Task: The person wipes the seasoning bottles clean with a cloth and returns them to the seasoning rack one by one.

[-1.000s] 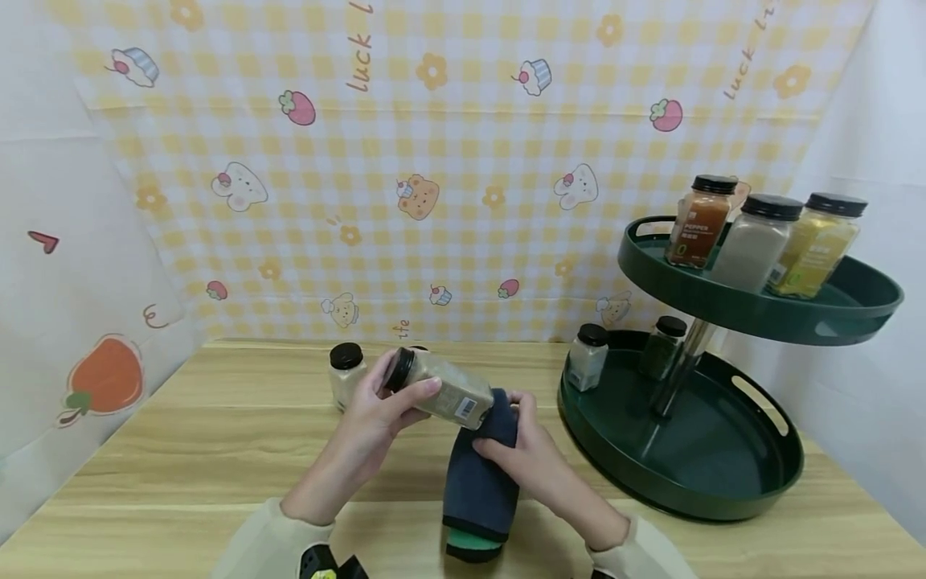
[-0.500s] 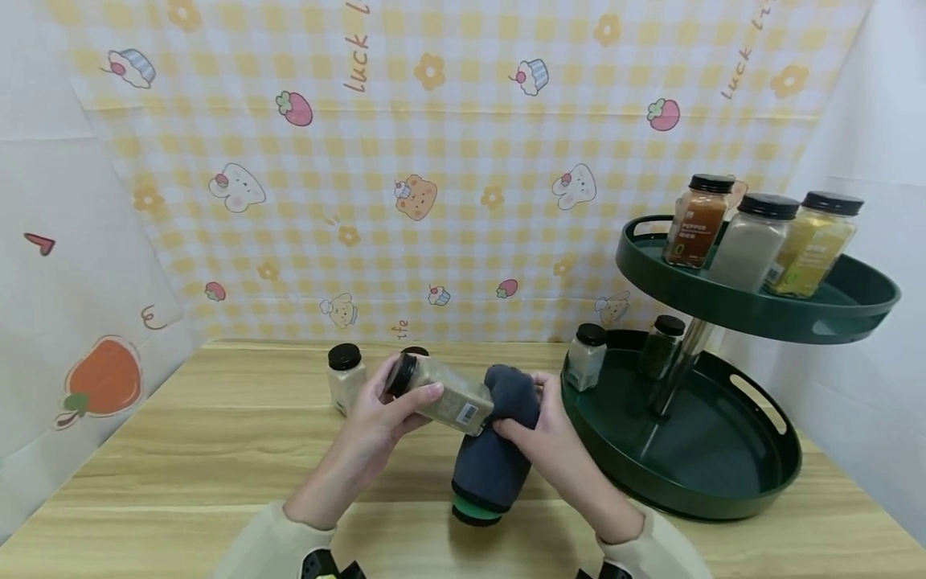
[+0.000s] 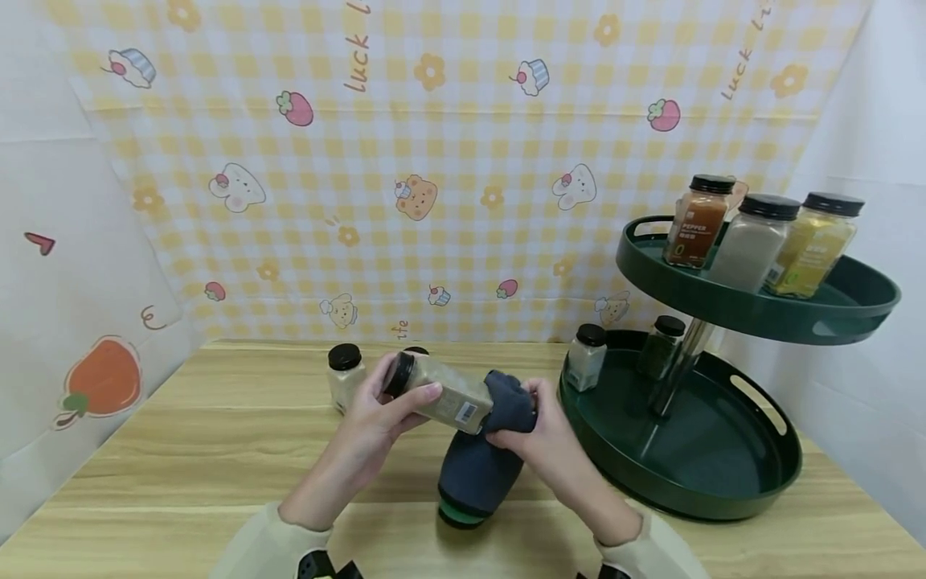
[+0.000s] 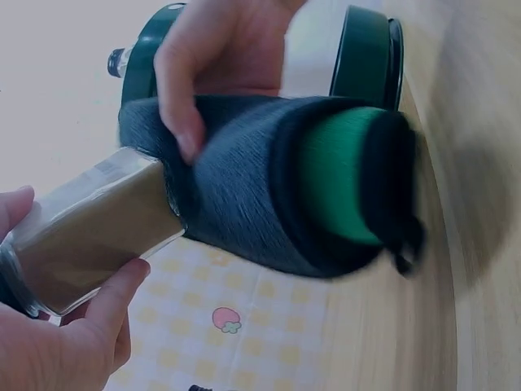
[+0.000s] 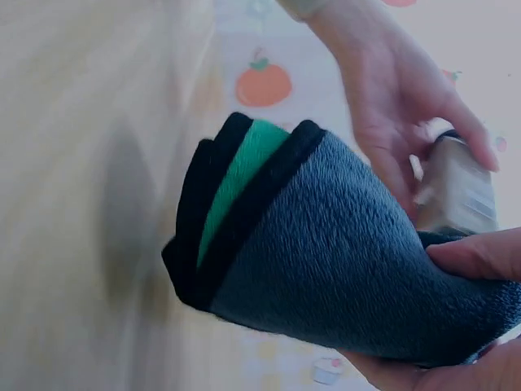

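My left hand (image 3: 376,418) grips a clear square spice jar (image 3: 452,396) by its black-lidded end. Tilted on its side above the table, the jar holds a tan powder (image 4: 106,232) and has a barcode label. My right hand (image 3: 550,442) pinches a folded dark grey-blue cloth (image 3: 479,470) with black edging and a green inner side (image 5: 244,175). The cloth's bunched upper part lies against the bottom end of the jar, covering that end in the left wrist view. Its lower part hangs down over the table.
Behind my left hand stands a jar with a black lid (image 3: 346,378); another black lid (image 3: 415,351) shows past the held jar. At right is a two-tier dark green rack (image 3: 687,482), with a pepper jar (image 3: 698,225) and other jars on both tiers.
The cloth moved right, then back left, its top bunching up against the jar's base as my right hand moved with it. The left hand and jar have hardly moved.
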### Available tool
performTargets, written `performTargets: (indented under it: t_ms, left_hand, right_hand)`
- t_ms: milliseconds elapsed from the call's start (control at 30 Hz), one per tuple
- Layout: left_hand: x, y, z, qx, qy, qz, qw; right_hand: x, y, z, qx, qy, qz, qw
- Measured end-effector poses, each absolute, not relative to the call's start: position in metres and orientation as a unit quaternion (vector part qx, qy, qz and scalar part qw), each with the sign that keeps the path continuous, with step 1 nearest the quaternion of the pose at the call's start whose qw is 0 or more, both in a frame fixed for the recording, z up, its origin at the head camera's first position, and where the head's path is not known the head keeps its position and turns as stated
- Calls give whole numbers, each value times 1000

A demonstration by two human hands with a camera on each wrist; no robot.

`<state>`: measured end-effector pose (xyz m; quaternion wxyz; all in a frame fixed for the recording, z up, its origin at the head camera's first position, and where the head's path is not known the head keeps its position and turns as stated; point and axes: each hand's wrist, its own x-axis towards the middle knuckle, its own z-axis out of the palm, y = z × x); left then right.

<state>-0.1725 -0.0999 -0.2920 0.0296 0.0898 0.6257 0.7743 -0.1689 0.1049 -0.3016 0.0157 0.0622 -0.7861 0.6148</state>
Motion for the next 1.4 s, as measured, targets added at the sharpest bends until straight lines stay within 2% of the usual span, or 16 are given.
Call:
performTargets:
  t_ms: [133, 267, 567, 767, 1233, 1400]
  left_hand:
    - [-173, -97, -293, 90, 628, 772, 38]
    - [-172, -96, -293, 88, 624, 775, 36]
    - [-171, -101, -292, 80, 621, 780, 9]
    - [-171, -102, -289, 87, 626, 775, 7]
    - [-173, -99, -292, 88, 637, 765, 25]
    - [-172, -98, -294, 88, 628, 772, 28]
  right_hand:
    - [-167, 115, -288, 58, -779, 623, 47]
    - [-167, 118, -286, 67, -769, 634, 48]
    - [-170, 101, -315, 121, -775, 620, 9]
    - [-169, 97, -323, 144, -807, 572, 26]
    - [-173, 126, -286, 110, -784, 610, 29]
    - [-175, 128, -287, 114, -782, 613, 13]
